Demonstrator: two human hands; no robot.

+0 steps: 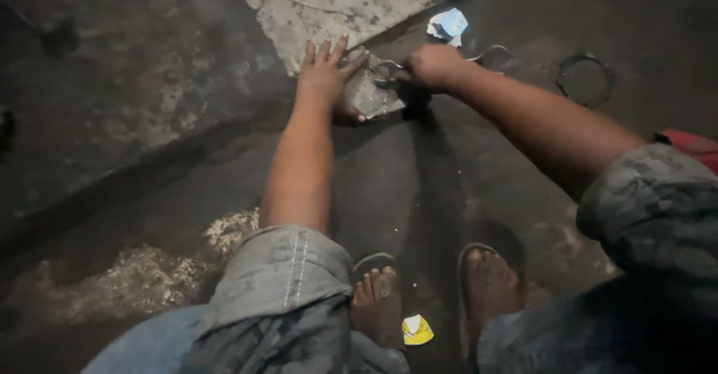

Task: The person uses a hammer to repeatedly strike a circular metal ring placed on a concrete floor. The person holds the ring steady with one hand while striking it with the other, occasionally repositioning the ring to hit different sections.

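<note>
The left hand (323,71) is pressing flat, fingers spread, on a grey metal piece (370,90) lying on the floor (149,120), while the right hand (434,66), just beside it, is clenching a metal tool (389,71) whose tip is meeting the piece's upper right edge.

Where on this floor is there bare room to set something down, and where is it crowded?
Bare dark floor lies beyond the left hand, and between the forearms. Crowded around the grey metal piece: right hand, blue-white paper scrap, dark ring.
</note>
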